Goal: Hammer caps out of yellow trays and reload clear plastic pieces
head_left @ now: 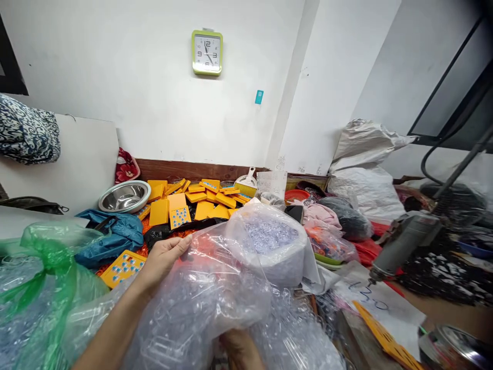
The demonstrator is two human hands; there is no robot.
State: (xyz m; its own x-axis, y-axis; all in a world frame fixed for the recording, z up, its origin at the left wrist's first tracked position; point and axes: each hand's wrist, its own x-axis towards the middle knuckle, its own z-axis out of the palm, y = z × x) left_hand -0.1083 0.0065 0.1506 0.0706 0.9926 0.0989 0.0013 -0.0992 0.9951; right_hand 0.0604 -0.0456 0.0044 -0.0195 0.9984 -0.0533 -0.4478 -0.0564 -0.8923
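Observation:
My left hand (167,257) pinches the upper edge of a large clear plastic bag (219,257), thumb over the film. Low in front, my right hand (241,347) is under the bag's front fold; its fingers are hidden and blurred. Small clear plastic pieces (165,334) show through the film in front of me, and more clear pieces (296,334) lie to the right. Just behind the bag is a white tub (283,262) lined with plastic, full of small clear pieces (269,234).
Yellow flat plastic pieces (158,211) lie heaped by the wall, beside a metal bowl (125,197). A green-tied bag (57,262) fills the left. At right hangs a grey powered tool (404,246) above a paper marked with numbers (379,295) and an orange slotted plate (385,336).

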